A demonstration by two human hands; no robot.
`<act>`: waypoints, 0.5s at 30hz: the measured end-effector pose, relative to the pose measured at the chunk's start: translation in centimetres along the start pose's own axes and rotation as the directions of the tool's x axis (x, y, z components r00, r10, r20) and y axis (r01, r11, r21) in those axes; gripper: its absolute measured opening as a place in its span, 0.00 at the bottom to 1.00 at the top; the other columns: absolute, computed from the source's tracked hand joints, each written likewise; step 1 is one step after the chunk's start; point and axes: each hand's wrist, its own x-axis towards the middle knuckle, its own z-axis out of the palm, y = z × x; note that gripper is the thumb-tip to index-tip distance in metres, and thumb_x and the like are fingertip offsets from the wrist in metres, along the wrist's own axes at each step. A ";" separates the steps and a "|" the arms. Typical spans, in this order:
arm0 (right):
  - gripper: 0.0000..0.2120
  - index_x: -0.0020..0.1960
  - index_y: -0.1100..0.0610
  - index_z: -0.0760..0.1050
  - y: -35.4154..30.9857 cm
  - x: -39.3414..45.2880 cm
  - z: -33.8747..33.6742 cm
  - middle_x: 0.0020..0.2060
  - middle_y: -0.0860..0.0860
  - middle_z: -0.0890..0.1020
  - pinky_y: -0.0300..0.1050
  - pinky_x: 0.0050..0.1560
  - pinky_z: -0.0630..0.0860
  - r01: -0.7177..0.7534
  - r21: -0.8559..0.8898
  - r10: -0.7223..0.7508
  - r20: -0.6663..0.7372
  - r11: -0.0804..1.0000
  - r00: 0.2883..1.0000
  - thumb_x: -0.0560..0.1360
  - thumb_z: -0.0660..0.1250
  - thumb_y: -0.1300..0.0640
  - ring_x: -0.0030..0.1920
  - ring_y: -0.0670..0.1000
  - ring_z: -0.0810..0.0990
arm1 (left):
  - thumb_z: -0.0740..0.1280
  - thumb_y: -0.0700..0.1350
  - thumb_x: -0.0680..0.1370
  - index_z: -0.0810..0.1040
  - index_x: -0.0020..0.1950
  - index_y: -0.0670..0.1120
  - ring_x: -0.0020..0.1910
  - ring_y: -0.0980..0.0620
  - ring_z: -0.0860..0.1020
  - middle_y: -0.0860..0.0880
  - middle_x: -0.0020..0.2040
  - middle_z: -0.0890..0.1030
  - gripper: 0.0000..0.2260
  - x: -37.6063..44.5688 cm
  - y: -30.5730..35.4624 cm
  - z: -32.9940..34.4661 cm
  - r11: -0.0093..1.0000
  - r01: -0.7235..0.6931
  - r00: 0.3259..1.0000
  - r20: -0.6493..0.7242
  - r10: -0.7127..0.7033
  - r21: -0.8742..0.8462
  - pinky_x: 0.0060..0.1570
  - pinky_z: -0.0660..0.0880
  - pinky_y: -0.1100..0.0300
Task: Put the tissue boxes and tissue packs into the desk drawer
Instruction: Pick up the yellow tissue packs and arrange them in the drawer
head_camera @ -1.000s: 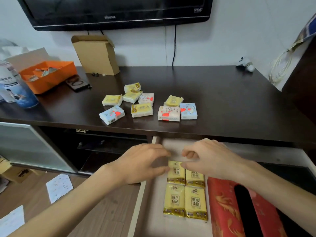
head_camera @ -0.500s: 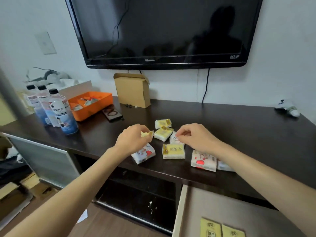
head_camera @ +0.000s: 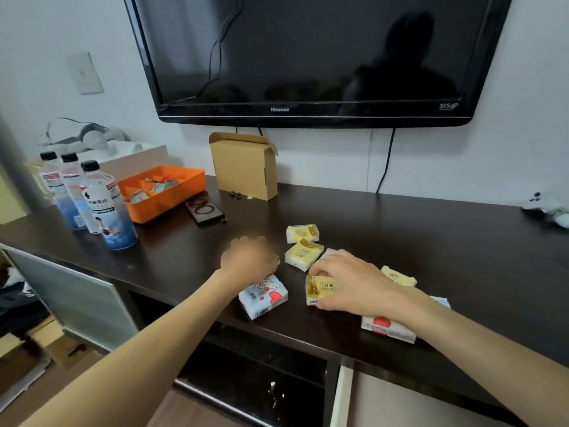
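Note:
Several small tissue packs lie on the dark desk (head_camera: 431,241). My right hand (head_camera: 348,280) closes over a yellow pack (head_camera: 320,288) that rests on the desk. My left hand (head_camera: 249,258) is blurred and fisted just above a white-blue pack with a red heart (head_camera: 263,295); only a sliver of something shows at its fingertips. Two more yellow packs (head_camera: 301,232) (head_camera: 303,255) lie beyond my hands. Another yellow pack (head_camera: 398,275) and a white-red pack (head_camera: 388,329) sit partly under my right forearm. The open drawer (head_camera: 341,396) shows at the bottom right, its contents out of view.
Three water bottles (head_camera: 104,208) stand at the left, beside an orange tray (head_camera: 166,192). A dark flat device (head_camera: 203,209) and a cardboard box (head_camera: 243,164) sit behind the packs. A black TV (head_camera: 308,57) hangs on the wall. A white toy (head_camera: 548,208) lies far right.
Both hands left the drawer and came up to the desk. The left hand picked up a small yellow pack; the right hand came down onto another yellow pack. My view rose.

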 end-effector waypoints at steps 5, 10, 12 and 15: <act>0.30 0.70 0.41 0.70 0.6 -2.3 -2.0 0.55 0.38 0.71 0.49 0.54 0.76 -0.002 0.139 0.019 -0.119 0.990 0.993 0.71 0.75 0.50 0.58 0.43 0.70 | 0.71 0.62 0.71 0.72 0.60 0.53 0.59 0.47 0.73 0.49 0.58 0.76 0.22 -0.6 1.0 -1.4 0.994 -0.070 0.994 -0.086 0.063 -0.085 0.46 0.69 0.53; 0.31 0.69 0.42 0.71 2.9 -5.9 -4.7 0.61 0.38 0.72 0.47 0.58 0.73 0.005 0.129 0.016 -0.162 0.992 0.987 0.70 0.75 0.59 0.62 0.41 0.66 | 0.72 0.61 0.70 0.71 0.65 0.54 0.57 0.50 0.74 0.50 0.61 0.76 0.27 -3.3 4.0 -3.4 0.969 -0.172 0.984 -0.070 0.162 -0.176 0.48 0.73 0.54; 0.29 0.67 0.41 0.72 4.6 -8.0 -5.6 0.61 0.37 0.72 0.44 0.57 0.73 -0.017 0.121 0.037 -0.164 0.993 0.986 0.71 0.75 0.60 0.63 0.41 0.66 | 0.73 0.62 0.69 0.70 0.67 0.53 0.55 0.52 0.74 0.52 0.61 0.77 0.30 -5.4 5.8 -3.9 0.949 -0.231 0.973 -0.049 0.225 -0.213 0.49 0.75 0.54; 0.28 0.65 0.41 0.73 7.5 -11.7 -6.7 0.62 0.38 0.73 0.46 0.59 0.74 -0.073 0.105 0.088 -0.154 0.992 0.984 0.72 0.73 0.64 0.64 0.42 0.66 | 0.74 0.63 0.68 0.69 0.70 0.53 0.55 0.55 0.74 0.53 0.62 0.76 0.34 -9.0 9.1 -3.9 0.908 -0.327 0.941 -0.008 0.337 -0.260 0.52 0.75 0.55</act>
